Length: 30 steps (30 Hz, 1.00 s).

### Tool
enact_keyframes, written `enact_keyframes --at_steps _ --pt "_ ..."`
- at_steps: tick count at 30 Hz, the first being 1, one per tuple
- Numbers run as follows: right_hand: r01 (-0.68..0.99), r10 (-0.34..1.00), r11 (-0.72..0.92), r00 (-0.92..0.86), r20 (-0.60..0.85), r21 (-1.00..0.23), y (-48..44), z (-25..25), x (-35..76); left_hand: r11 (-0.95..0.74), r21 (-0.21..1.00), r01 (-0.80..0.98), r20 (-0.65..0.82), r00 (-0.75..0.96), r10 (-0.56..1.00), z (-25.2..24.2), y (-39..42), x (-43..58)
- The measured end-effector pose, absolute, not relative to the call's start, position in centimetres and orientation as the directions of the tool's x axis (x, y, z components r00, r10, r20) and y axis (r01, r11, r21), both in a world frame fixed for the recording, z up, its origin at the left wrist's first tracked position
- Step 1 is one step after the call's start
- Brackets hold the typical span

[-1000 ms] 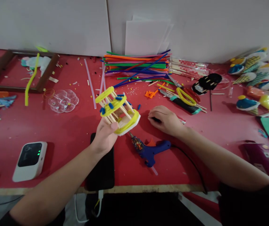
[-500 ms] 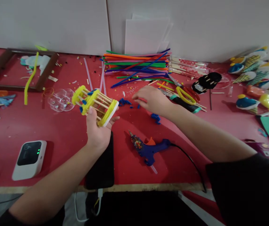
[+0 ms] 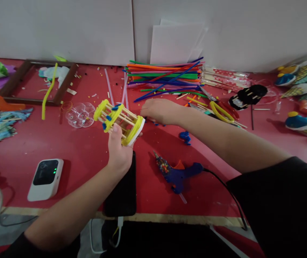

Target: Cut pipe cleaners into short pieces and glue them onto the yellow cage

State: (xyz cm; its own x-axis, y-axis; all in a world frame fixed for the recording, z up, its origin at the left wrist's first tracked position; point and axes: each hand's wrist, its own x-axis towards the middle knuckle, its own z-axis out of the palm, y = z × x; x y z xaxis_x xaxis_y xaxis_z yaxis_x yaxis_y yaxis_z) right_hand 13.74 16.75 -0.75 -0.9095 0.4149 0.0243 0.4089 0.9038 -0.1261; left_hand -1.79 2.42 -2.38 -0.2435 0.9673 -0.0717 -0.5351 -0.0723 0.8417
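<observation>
My left hand grips a small cage-like craft made of wooden sticks between yellow pipe-cleaner rings, with blue bits on it. It is held tilted on its side above the red table. My right hand lies knuckles-up on the table just right of the craft, over small blue pieces. Its fingers are curled down and I cannot see what, if anything, is under them. Another blue piece lies nearer me.
A blue glue gun with its cord lies in front. A black phone sits under my left wrist, a white device to the left. Coloured pipe cleaners, yellow scissors, a clear plastic tray and a brown frame lie behind.
My left hand has tipped the craft onto its side and moved it left. My right hand has left the spot near the glue gun and reached forward-left to the blue pieces.
</observation>
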Motion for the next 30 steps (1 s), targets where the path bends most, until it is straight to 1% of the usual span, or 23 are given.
enact_keyframes --at_steps 4,8,13,18,23,27,30 --pt "0.471 0.481 0.865 -0.876 0.018 -0.172 17.2 -0.6 14.5 -0.074 0.851 -0.52 -0.044 -0.211 0.977 -2.4 2.3 -1.7" --pt "0.518 0.55 0.82 -0.831 0.085 -0.245 16.8 0.0 16.0 -0.084 0.863 -0.498 -0.015 -0.192 0.981 -2.3 2.3 -1.4" --pt "0.482 0.639 0.724 -0.738 0.217 -0.493 15.7 0.1 17.8 -0.084 0.876 -0.474 0.004 -0.166 0.986 -2.2 2.2 -1.1" --pt "0.48 0.733 0.596 -0.652 0.192 -0.644 15.1 -0.8 19.0 -0.079 0.882 -0.464 0.01 -0.149 0.989 -2.1 2.2 -1.2" --pt "0.364 0.801 0.435 -0.575 0.168 -0.824 14.2 -1.0 19.8 -0.101 0.885 -0.455 0.032 -0.157 0.987 -2.3 2.3 -1.0" --pt "0.35 0.824 0.381 -0.548 0.143 -0.856 13.4 -0.5 20.5 -0.13 0.883 -0.451 0.067 -0.152 0.986 -2.4 2.4 -0.8" --pt "0.315 0.846 0.359 -0.507 0.164 -0.879 12.5 0.3 20.6 -0.148 0.885 -0.442 0.09 -0.15 0.985 -2.6 2.4 -0.8"
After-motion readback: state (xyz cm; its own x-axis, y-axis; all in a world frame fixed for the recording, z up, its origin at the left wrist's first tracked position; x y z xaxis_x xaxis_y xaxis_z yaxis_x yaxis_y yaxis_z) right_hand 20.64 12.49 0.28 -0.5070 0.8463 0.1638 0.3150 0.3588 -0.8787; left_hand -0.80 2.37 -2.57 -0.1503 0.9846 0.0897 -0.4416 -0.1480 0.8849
